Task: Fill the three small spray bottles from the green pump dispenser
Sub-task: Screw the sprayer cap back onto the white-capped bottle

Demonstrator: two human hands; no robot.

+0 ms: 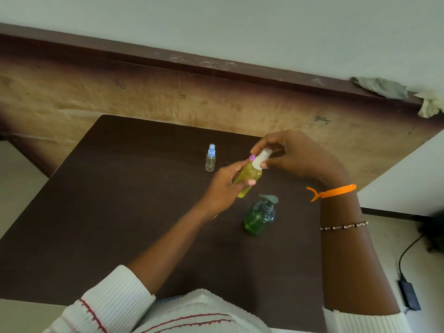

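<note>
I have the yellow-filled spray bottle (247, 179) lifted off the tabletop (120, 212), tilted, just behind the green pump dispenser (259, 218). My left hand (228, 186) wraps its fingers round the bottle's body, and my right hand (295, 155) pinches the white spray cap (262, 158) at the neck between thumb and fingertips.

Full of liquid, this bottle should feel a little weighty for so small a thing, and its thin plastic wall will likely give if I squeeze hard, so I would grip the middle of the body firmly but not tightly. Any soap on the outside would make it slick; I cannot tell whether there is any. The cap is the stiff part, and the sensible place for turning.

A bottle with a purple cap (251, 157) peeks out just behind the one I hold, mostly hidden. The empty clear bottle with the blue cap (210, 158) stands upright, behind and left of the dispenser, apart from my hands; it looks light and easy to tip.

Left of the dispenser, the tabletop runs wide and bare. To the dispenser's right the edge is nearer, under my right forearm, so I would set things down on the left.
</note>
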